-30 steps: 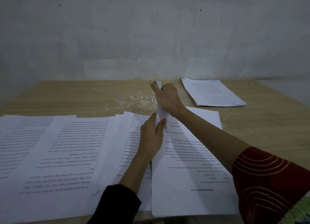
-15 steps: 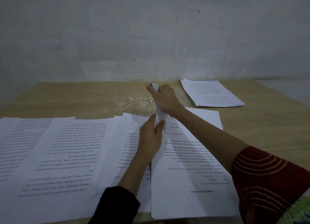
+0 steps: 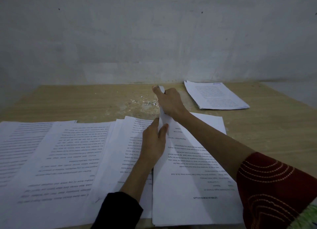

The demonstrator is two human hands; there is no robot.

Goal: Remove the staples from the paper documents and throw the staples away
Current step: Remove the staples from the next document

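Looking at the document [image 3: 192,168], I see it lying near me on the table [image 3: 68,101], its twelve o'clock corner lifted into my right hand [image 3: 169,101], whose fingers curl round a slim metal tool [image 3: 161,89]; the hand covers the corner's tip. My left hand [image 3: 152,143] presses flat on the page, thumb and forefinger spread either side of the lifted corner. Small pale scraps [image 3: 145,102] lie at eleven o'clock. Loose sheets [image 3: 60,156] fan out at nine o'clock, and a separate stack [image 3: 217,96] sits at one o'clock, well apart.
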